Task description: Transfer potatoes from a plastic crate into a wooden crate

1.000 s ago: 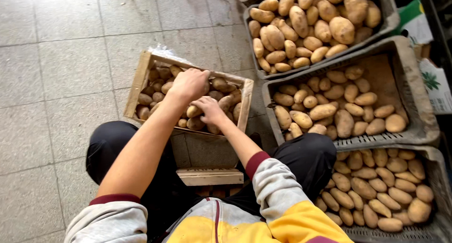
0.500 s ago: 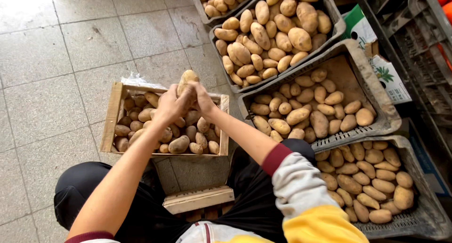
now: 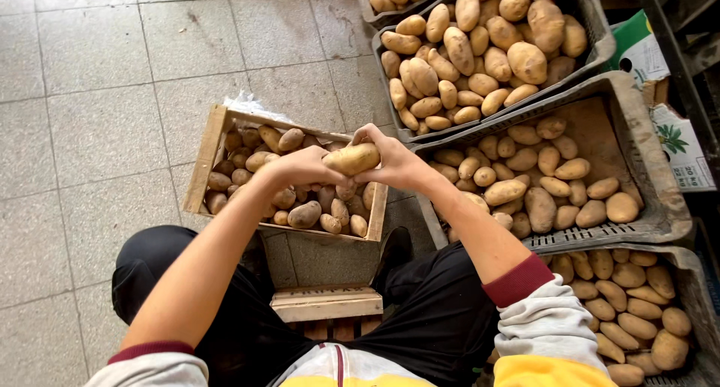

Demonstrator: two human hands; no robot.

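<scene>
item one: a long, pale yellow-brown potato [image 3: 351,159], held level above the near edge of my wooden slatted crate [image 3: 205,153], lying between my two hands. my left hand [image 3: 298,166] is cupped around its left end, fingers curled over the top; my right hand [image 3: 395,164] closes on the right end, thumb and fingertips pinching the skin. both hands grip it, neither lies flat or spread. to do this well, i judge: turn it slowly with light pressure, look over the whole skin, and keep it over the crate so a slip drops it among the others. item two: the crate itself, below and just ahead of my hands, part full of smaller, darker, dusty potatoes [image 3: 304,215], a scrap of clear plastic at its far corner. item three: to my right, grey plastic crates, one half filled with medium potatoes [image 3: 643,162], one beyond it heaped with large ones [image 3: 592,53], one nearer me by my right sleeve [image 3: 694,312]. item four: a low wooden stool [image 3: 326,304] between my knees; grey tiled floor [image 3: 90,94] all round.
</scene>
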